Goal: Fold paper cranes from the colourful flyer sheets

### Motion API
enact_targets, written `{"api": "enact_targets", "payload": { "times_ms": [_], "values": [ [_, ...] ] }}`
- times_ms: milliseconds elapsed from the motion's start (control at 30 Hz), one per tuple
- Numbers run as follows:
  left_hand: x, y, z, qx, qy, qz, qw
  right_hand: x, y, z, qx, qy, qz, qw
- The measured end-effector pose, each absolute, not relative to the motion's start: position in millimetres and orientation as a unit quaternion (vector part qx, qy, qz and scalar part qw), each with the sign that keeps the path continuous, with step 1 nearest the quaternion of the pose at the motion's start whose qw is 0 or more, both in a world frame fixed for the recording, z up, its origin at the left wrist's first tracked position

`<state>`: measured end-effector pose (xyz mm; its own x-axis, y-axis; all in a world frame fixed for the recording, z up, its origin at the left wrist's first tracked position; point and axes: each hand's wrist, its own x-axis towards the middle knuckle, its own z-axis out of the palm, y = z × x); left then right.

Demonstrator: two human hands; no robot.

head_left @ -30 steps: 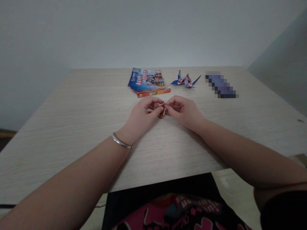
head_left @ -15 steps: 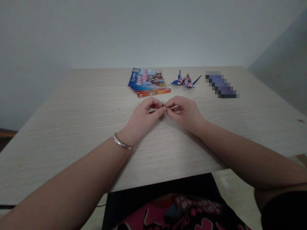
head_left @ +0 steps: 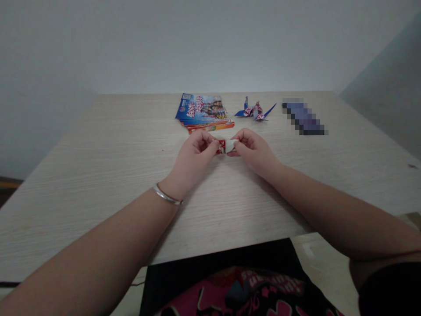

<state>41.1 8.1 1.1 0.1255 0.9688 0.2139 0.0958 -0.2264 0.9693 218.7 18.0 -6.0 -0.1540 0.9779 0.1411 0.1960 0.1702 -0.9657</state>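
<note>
Between my two hands is a small folded paper (head_left: 230, 146), printed red on its left part and white on its right. My left hand (head_left: 196, 151), with a silver bangle on the wrist, pinches the red end between thumb and fingers. At the white end, the thumb and fingers of my right hand (head_left: 251, 147) are closed on the paper. The fingers cover much of it, so its full shape is hidden. Both hands are just above the table, in front of the printed sheets.
A fanned stack of colourful printed sheets (head_left: 204, 109) lies at the back of the pale wooden table (head_left: 115, 145). Two folded paper cranes (head_left: 255, 110) stand to its right. Farther right is a dark, pixelated flat object (head_left: 304, 117). A wall (head_left: 210, 48) rises behind the table.
My hands have moved slightly apart from a fingertip-to-fingertip pinch. The red and white paper, mostly hidden before, now shows between them.
</note>
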Motion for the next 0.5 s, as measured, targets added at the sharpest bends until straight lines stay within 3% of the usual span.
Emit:
{"api": "enact_targets", "payload": {
  "times_ms": [167,367,500],
  "values": [
    [41,7,1,0.611,0.429,0.487,0.453,215,13,0,-0.482,-0.656,0.392,0.429],
    [43,12,-5,0.544,0.432,0.525,0.491,216,21,-6,-0.482,-0.561,0.511,0.438],
    [42,18,-8,0.516,0.452,0.544,0.484,217,23,-8,-0.477,-0.53,0.526,0.463]
  ]
}}
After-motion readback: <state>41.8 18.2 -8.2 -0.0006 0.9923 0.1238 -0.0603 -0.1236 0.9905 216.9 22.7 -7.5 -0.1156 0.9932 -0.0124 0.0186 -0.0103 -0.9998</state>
